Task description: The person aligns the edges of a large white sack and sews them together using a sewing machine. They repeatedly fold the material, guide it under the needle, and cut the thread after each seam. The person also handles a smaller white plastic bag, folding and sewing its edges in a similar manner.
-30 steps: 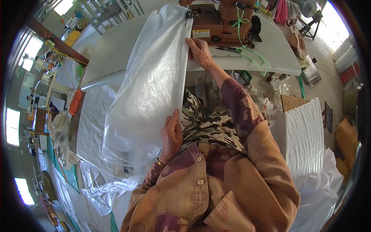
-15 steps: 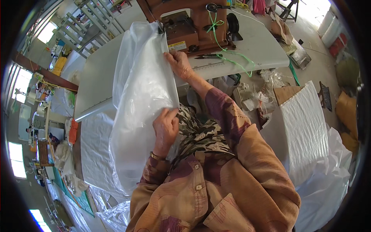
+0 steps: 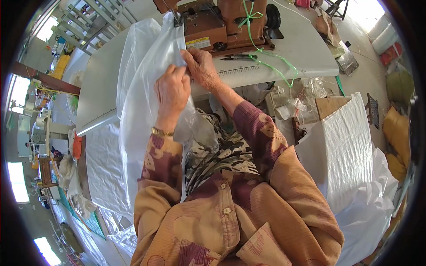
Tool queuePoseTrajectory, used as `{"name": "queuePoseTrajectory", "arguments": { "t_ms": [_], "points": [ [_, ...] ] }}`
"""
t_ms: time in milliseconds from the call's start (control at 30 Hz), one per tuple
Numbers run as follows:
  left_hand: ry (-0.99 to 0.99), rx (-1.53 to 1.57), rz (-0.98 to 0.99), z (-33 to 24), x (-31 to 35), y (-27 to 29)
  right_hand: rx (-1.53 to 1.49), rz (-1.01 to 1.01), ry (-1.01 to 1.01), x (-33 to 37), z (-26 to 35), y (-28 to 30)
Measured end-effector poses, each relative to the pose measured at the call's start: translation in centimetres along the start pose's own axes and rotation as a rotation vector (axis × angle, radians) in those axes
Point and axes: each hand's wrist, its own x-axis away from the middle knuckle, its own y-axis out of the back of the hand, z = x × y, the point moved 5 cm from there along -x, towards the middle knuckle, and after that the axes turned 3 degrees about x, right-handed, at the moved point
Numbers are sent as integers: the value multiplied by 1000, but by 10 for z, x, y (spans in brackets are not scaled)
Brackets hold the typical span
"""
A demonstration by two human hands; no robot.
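Note:
A large translucent white plastic sheet (image 3: pixel 144 93) hangs over the near edge of the sewing table (image 3: pixel 100 84) and down beside my lap. Its far end lies at the needle area of a brown sewing machine (image 3: pixel 202 29). My left hand (image 3: pixel 171 91) is closed on the sheet's right edge, knuckles up, with the fingertips partly hidden. Right beside it, a little farther away, my right hand (image 3: pixel 200 68) pinches the same edge between thumb and fingers. The two hands touch or nearly touch just in front of the machine.
A green string (image 3: pixel 250 17) is tied on the machine and trails over the table, near dark thread snips (image 3: pixel 239 57). To the right, white sheeting (image 3: pixel 348 150) covers a wooden board. Clear plastic scraps (image 3: pixel 310 93) lie under the table, and a metal rack (image 3: pixel 95 22) stands far left.
My left hand has moved forward along the sheet's edge, up to my right hand. The sheet is bunched more narrowly near the needle. The whole view has shifted slightly.

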Motion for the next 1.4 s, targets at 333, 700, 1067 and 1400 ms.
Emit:
{"name": "queuePoseTrajectory", "arguments": {
  "t_ms": [333,700,1067,1400],
  "points": [
    [445,710,26,0,39,15,-242,-7,-34,-4,-13,2],
    [379,436,-40,-52,137,51,-428,407,-278,129,-7,26],
    [350,409,28,-81,149,42,-826,273,-501,185,-31,41],
    [292,350,-45,-94,154,47,-361,325,-448,202,-54,58]
  ]
}}
